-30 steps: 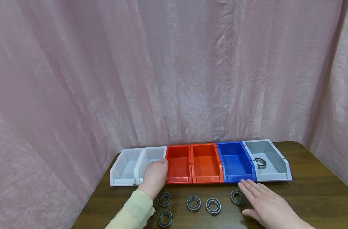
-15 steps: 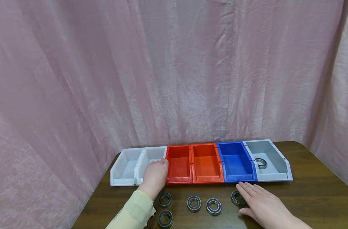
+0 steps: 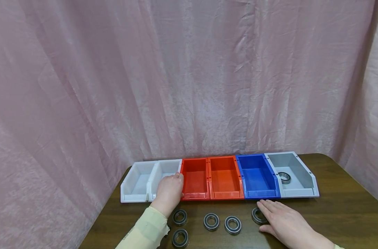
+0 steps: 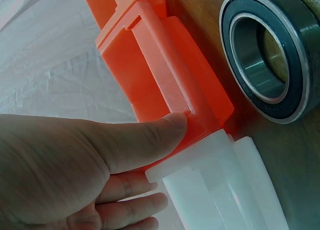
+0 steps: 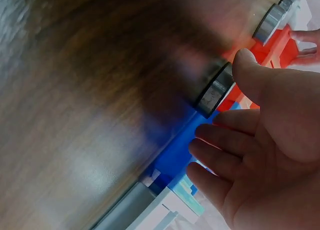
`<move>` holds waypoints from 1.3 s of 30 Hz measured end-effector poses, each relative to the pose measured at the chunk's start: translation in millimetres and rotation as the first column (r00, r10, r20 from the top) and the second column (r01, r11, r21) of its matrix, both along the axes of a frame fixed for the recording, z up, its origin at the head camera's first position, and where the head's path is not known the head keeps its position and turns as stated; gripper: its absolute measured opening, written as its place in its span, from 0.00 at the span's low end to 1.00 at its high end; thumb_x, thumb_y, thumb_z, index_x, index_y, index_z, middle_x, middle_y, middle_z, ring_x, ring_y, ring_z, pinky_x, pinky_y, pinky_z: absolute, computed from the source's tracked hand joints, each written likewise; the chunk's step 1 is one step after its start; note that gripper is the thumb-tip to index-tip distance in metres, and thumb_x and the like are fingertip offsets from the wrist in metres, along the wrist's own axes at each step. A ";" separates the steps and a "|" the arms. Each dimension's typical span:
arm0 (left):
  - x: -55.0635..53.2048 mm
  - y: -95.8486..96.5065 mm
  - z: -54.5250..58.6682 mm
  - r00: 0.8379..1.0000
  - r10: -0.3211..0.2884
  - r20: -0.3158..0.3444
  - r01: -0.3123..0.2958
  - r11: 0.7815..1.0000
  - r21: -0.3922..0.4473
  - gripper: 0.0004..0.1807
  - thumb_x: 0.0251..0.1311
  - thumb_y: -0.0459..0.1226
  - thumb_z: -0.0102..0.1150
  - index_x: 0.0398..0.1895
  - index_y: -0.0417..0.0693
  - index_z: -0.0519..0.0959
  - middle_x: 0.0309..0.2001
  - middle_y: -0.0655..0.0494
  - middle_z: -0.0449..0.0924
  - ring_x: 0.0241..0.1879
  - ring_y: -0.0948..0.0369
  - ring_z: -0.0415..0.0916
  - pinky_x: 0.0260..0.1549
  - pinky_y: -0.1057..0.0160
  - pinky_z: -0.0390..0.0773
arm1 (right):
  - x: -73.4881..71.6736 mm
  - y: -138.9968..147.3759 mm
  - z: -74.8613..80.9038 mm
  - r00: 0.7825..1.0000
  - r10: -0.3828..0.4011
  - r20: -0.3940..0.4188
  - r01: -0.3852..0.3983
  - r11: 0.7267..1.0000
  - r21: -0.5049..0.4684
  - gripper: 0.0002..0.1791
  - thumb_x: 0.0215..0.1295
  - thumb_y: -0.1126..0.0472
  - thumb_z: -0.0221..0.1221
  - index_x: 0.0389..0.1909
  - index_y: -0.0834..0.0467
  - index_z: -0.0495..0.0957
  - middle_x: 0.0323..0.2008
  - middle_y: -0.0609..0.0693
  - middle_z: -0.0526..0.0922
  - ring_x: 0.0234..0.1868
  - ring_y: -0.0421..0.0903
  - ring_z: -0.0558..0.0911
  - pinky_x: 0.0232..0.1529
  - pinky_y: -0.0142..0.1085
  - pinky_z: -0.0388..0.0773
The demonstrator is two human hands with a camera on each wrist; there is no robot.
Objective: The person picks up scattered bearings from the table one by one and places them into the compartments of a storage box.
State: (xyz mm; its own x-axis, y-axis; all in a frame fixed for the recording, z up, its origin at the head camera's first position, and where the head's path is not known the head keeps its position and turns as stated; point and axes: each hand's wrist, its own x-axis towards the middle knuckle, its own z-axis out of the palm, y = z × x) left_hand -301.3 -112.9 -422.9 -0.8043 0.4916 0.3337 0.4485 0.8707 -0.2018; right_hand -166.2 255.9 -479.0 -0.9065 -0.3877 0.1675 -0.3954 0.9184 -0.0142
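Note:
My left hand (image 3: 168, 193) reaches over the right wall of a white storage bin (image 3: 167, 166), where it meets a red bin (image 3: 195, 178). In the left wrist view its thumb (image 4: 162, 135) presses on the red bin's rim, other fingers behind. My right hand (image 3: 283, 218) lies with fingers straight beside a ball bearing (image 3: 257, 215) on the table, partly covering it. From the right wrist, this bearing (image 5: 215, 92) shows between the thumb and the blue bin (image 5: 175, 150). Another bearing (image 4: 295, 65) stands out close by in the left wrist view.
Two bearings (image 3: 211, 221) (image 3: 233, 225) lie in the middle; two more (image 3: 179, 217) (image 3: 180, 238) lie beside the left wrist. An orange bin (image 3: 225, 178), a blue bin (image 3: 258, 176) and a grey bin (image 3: 299, 176) continue the row. One bearing (image 3: 284, 177) rests in the grey bin.
My right hand has shifted slightly left and nearer, covering more of the bearing beside it. My left hand stays in place at the bin wall.

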 end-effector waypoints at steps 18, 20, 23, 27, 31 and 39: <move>-0.2 0.6 -0.9 1.000 0.012 0.007 -0.012 1.000 0.005 0.31 0.46 0.44 0.91 0.50 0.38 0.86 0.44 0.43 0.91 0.32 0.51 0.87 0.42 0.54 0.91 | -4.7 -3.3 2.0 0.999 0.003 0.048 -0.001 0.999 -0.040 0.33 0.71 0.44 0.72 0.64 0.65 0.84 0.64 0.63 0.85 0.67 0.64 0.83 0.68 0.61 0.79; -0.2 0.6 -1.1 1.000 0.011 0.005 -0.011 1.000 0.008 0.31 0.47 0.44 0.91 0.49 0.38 0.86 0.43 0.44 0.91 0.31 0.51 0.86 0.41 0.54 0.91 | -5.0 -3.5 1.9 0.999 0.002 0.043 0.000 0.999 -0.040 0.32 0.71 0.45 0.72 0.63 0.65 0.84 0.64 0.62 0.85 0.67 0.64 0.83 0.68 0.61 0.79; -0.4 0.7 -1.3 1.000 0.008 0.003 -0.008 1.000 0.010 0.30 0.47 0.43 0.91 0.49 0.37 0.86 0.43 0.43 0.91 0.31 0.51 0.86 0.41 0.54 0.91 | -5.1 -3.9 0.2 1.000 0.007 0.018 -0.007 0.999 -0.033 0.30 0.70 0.46 0.73 0.62 0.65 0.85 0.63 0.63 0.86 0.66 0.64 0.84 0.68 0.60 0.79; -0.1 0.7 -0.7 1.000 0.009 0.011 -0.009 1.000 0.013 0.31 0.47 0.43 0.91 0.50 0.37 0.86 0.43 0.44 0.90 0.31 0.51 0.86 0.42 0.54 0.91 | -4.8 -4.3 -2.4 1.000 0.017 -0.020 -0.018 1.000 -0.019 0.29 0.69 0.47 0.74 0.59 0.65 0.85 0.62 0.63 0.86 0.64 0.63 0.85 0.66 0.59 0.81; 0.1 0.6 0.0 1.000 0.012 0.019 -0.012 1.000 0.018 0.31 0.48 0.43 0.91 0.50 0.38 0.86 0.42 0.44 0.90 0.31 0.51 0.86 0.42 0.54 0.91 | -5.3 -4.4 -2.8 1.000 0.016 -0.022 -0.016 1.000 -0.017 0.29 0.69 0.47 0.74 0.59 0.65 0.85 0.61 0.63 0.86 0.64 0.63 0.85 0.66 0.59 0.81; -0.3 0.4 -1.6 1.000 0.003 0.000 -0.003 1.000 0.013 0.29 0.47 0.43 0.91 0.48 0.38 0.86 0.41 0.44 0.90 0.30 0.51 0.86 0.40 0.54 0.91 | -6.9 -5.7 -0.4 0.999 -0.009 0.031 0.010 0.999 -0.037 0.29 0.70 0.47 0.74 0.59 0.66 0.85 0.62 0.64 0.86 0.65 0.65 0.84 0.67 0.61 0.80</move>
State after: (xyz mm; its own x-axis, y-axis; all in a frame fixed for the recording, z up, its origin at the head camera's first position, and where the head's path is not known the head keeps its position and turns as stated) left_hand -301.7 -112.5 -424.5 -0.8055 0.4850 0.3406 0.4461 0.8745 -0.1903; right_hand -173.1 250.2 -479.4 -0.9149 -0.3734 0.1537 -0.3859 0.9206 -0.0607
